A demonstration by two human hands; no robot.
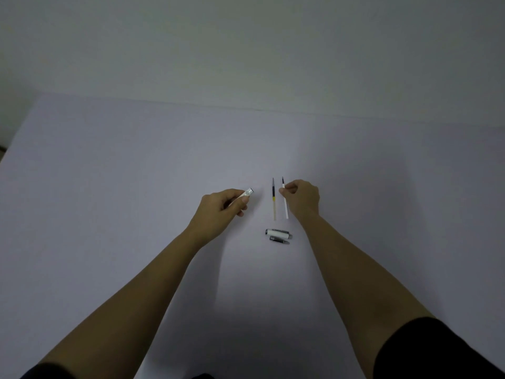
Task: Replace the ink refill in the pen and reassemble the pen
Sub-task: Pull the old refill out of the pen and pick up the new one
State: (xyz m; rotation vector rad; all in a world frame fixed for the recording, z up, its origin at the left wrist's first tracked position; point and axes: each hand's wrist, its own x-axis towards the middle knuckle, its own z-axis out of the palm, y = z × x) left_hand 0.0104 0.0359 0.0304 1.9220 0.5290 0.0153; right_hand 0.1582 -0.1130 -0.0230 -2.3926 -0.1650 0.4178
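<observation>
Pen lay in pieces on a pale table point(109, 214). Left hand point(218, 207) curled around the white barrel point(244, 196), open metal-rimmed end poking out past the thumb, pointed toward the middle. Right hand point(302, 196) pinched the white refill point(285, 201) between thumb and forefinger near its dark tip, other fingers folded; whether lifted or resting on the table, could not tell. Just beside it, flat and untouched, lay a second refill point(273, 199), dark up top, yellowish band, clear lower tube. Nearer the body sat the cap point(278, 233) with clip and, touching it, a small dark tip section point(279, 240).

Probably very light, thin and slightly bendy, that refill; smooth plastic, likely to roll or slip. Best gripped mid-length rather than at the point, kept straight while fed into the barrel's open end.
</observation>
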